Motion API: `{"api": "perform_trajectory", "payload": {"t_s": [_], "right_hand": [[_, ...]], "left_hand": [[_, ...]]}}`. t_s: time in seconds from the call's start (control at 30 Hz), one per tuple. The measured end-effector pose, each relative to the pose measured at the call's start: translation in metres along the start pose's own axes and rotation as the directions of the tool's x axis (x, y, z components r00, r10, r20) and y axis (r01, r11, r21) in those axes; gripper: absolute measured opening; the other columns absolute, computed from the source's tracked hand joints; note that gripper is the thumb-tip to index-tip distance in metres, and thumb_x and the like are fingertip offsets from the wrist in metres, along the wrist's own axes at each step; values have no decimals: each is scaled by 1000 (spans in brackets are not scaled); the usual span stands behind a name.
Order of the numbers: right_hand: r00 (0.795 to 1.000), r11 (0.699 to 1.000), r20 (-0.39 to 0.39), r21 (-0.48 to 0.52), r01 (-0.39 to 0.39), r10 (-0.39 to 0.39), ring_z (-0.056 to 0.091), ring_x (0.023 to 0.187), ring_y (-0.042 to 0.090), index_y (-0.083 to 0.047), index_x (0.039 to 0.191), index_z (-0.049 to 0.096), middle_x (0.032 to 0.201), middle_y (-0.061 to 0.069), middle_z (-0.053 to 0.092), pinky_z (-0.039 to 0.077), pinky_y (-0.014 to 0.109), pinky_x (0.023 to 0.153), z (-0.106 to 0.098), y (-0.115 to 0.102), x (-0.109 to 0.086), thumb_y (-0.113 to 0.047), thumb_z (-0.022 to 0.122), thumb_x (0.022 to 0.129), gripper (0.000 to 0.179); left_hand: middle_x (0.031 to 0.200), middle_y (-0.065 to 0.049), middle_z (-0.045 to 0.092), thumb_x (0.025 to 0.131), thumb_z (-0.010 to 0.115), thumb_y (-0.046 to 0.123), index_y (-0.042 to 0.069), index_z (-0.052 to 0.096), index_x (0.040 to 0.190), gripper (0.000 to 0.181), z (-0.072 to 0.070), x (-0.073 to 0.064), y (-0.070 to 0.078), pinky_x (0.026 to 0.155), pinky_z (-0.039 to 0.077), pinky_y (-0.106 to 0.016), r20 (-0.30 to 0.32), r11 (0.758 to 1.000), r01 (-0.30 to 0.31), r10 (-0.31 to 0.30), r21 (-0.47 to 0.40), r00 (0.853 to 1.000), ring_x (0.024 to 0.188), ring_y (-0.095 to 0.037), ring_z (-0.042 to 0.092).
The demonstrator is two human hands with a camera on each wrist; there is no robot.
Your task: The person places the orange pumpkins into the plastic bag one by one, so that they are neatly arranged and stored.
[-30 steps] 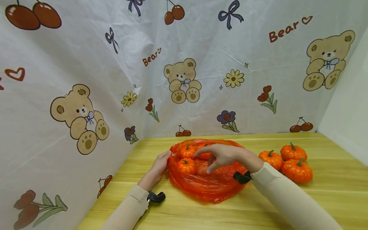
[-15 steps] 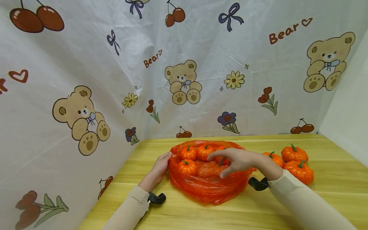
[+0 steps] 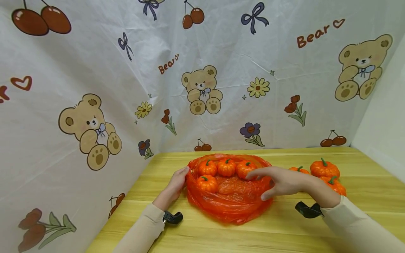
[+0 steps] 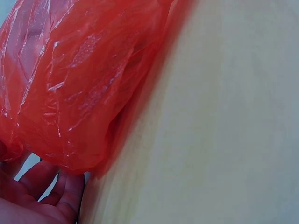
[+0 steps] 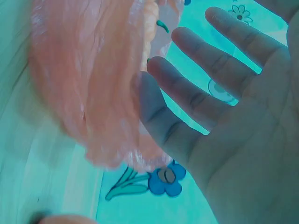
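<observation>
Largest is the white cloth (image 3: pixel 227 123) hung behind everything, printed with teddy bears, cherries, bows, flowers and the word "Bear". Below it lies the yellow wood-grain table (image 3: pixel 202 239), running back to the cloth's foot. On the table sits the red plastic bag (image 3: pixel 231 214), crumpled and see-through, its mouth facing up; take it as the centre of the clock.

Two pale sleeves (image 3: pixel 360 226) reach in, one from seven o'clock, the other from four to five.

The left hand (image 3: pixel 176 183) is at nine o'clock, clamped on the bag's rim between thumb and fingers; the left wrist view has fingertips tucked against the underside of the red film. The right hand (image 3: pixel 283 181) is at three o'clock, over the bag's edge, thumb and fingers well apart and gripping nothing. Its foremost fingertip overlaps one pumpkin from above — whether they touch, I cannot tell.

Four small orange pumpkins with green stems sit inside the bag: the nearest pumpkin (image 3: pixel 207 184) at nine o'clock, one (image 3: pixel 207 168) at ten, one (image 3: pixel 226 167) at twelve, and one (image 3: pixel 246 168) at one, by the right hand. Three loose pumpkins (image 3: pixel 325 169) huddle on the table farther out toward three o'clock, two of them partly behind the right hand and forearm.

Smallest are the black wrist cameras (image 3: pixel 173 218), one at each cuff.
</observation>
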State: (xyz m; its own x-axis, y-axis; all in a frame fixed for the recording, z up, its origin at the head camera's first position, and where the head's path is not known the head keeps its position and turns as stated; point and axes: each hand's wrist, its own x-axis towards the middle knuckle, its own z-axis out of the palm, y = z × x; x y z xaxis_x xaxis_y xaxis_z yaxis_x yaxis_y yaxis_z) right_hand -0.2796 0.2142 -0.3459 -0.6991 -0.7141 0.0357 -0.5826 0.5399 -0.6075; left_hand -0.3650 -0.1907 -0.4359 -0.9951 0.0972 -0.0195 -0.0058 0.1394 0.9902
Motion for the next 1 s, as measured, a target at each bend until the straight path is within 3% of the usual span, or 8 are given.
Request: {"api": "perform_trajectory", "payload": {"t_s": [0.07,0.2,0.53,0.7,0.83,1.0], "right_hand": [[1000,1000,-22,-8,9,-9,56,121,22,-30,142,59,143,1,61,58,34,86,-2,1,-9,-33,82,88,58],[999,999,-54,-41,1,-3,57,122,28,-32,142,58,140,-1,62,58,32,86,-8,1,-25,-38,81,89,58],[992,994,-125,-105,-7,-6,59,121,13,-33,144,55,140,1,63,56,31,89,-15,17,-57,-49,77,89,61],[984,986,-180,-166,-24,-6,58,118,5,-27,143,57,139,-3,64,56,29,88,-20,32,-74,-48,78,88,63],[968,976,-250,-216,-33,-22,60,116,7,-26,142,58,135,-9,65,54,26,85,-26,44,-89,-44,82,86,63],[956,972,-293,-217,-93,26,60,113,1,-26,143,57,135,-3,65,55,29,83,-38,56,-107,-37,85,85,65]], "left_hand": [[161,-19,42,112,41,37,2,44,155,55,0,0,0,122,35,-54,4,1000,0,0,-4,1000,147,-37,43],[162,-19,41,112,41,36,2,43,156,55,1,2,-1,122,34,-55,5,1000,-2,2,-6,1000,149,-37,41],[160,-20,43,112,42,35,1,45,154,54,1,3,-3,122,35,-54,4,1000,-4,4,-19,1000,147,-37,43],[160,-19,44,112,42,34,2,45,154,53,2,1,-2,122,36,-53,3,1000,-1,2,-20,1000,144,-36,47],[154,-18,52,112,42,34,3,49,152,51,1,1,-2,118,42,-50,-6,1000,-4,4,-16,1000,130,-27,59],[147,-17,58,112,43,35,4,53,150,50,-2,2,-2,113,46,-47,-12,1000,-5,5,-12,1000,115,-16,63]]}}
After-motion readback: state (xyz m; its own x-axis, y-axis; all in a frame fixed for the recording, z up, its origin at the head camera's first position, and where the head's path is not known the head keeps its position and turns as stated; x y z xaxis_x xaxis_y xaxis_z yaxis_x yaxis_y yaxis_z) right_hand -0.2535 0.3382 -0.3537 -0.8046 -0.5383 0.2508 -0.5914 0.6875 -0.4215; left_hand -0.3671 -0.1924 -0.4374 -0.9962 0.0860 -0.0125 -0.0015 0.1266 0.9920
